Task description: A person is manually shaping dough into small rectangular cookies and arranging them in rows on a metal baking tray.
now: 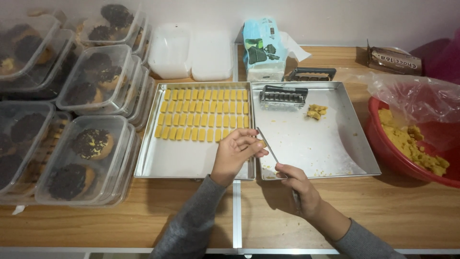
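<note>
1. A thin metal blade (268, 144) is gripped at its lower end by the right hand (294, 184), and is slanted up over the seam between the two trays.
2. A small yellow dough piece (263, 143) is pinched at the blade's upper part by the fingertips of the left hand (235, 152), apparently being slid off it.
3. Rows of like pieces (203, 114) are packed closely in the left tray (187, 160), probably to save room.
4. A ridged metal cutter (283, 96) and dough scraps (316, 111) are kept on the right tray (326, 148), near the red bowl (383, 148) of dough, which is half covered by clear plastic.
5. A blue-green packet (262, 48) is stood against the wall; a brown wrapper (394, 60) lies at the far right; clear lidded boxes (91, 158) of dark-topped pastries are stacked on the left.
</note>
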